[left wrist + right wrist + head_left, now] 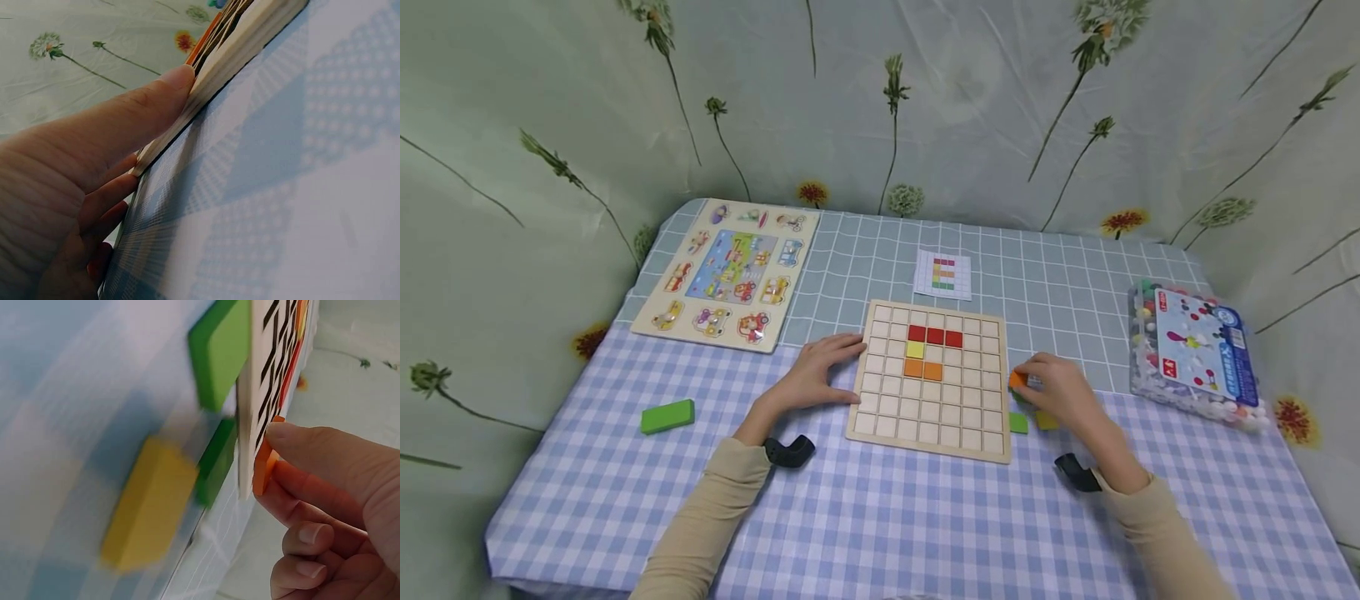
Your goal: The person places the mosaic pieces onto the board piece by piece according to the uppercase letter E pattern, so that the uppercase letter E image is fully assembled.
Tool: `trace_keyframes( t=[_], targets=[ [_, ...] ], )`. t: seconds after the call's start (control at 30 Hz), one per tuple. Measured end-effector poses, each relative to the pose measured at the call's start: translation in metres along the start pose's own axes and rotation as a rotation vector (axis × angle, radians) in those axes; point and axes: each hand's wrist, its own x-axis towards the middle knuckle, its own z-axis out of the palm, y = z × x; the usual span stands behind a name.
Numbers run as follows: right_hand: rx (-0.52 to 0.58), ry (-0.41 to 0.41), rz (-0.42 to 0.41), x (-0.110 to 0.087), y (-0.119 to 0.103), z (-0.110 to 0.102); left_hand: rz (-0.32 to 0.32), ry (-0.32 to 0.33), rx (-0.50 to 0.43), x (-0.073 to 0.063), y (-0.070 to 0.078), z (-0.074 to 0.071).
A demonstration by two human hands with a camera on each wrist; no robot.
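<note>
Right of centre in the head view, the right hand [1060, 387] pinches a small orange square tile [1017, 380] between thumb and finger, just beside the right edge of a pale wooden square board with a grid of shallow cells [929, 411]; whether tile and board touch, I cannot tell. At the middle of the frame, the left hand [812, 371] rests thumb and fingertips, spread wide, against the board's left edge.

Toward the top of the grid lie three flat red square tiles [935, 335], with one pale yellow square tile [915, 349] and two flat orange square tiles [923, 368] below. Under the right hand are a bright green tile [1018, 423] and a mustard-yellow block [1046, 420].

The pinched tile looks light, stiff and hardly fragile; its smooth painted faces could slip under dry fingertips. Opposite side edges seem the best hold, keeping the underside free. The board, flat and rigid, probably slides on cloth, so its rim suits a light steadying touch.
</note>
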Motion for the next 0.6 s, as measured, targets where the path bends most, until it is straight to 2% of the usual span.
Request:
trace_keyframes(
  t=[0.33, 0.6],
  targets=[
    [0.027, -0.039, -0.061, 0.023, -0.027, 0.010, -0.002, 0.004, 0.000, -0.001, 0.000, -0.001],
    [0.024, -0.080, -0.069, 0.034, -0.044, 0.020, -0.003, -0.005, -0.010, -0.001, -0.001, 0.000]
  ],
)
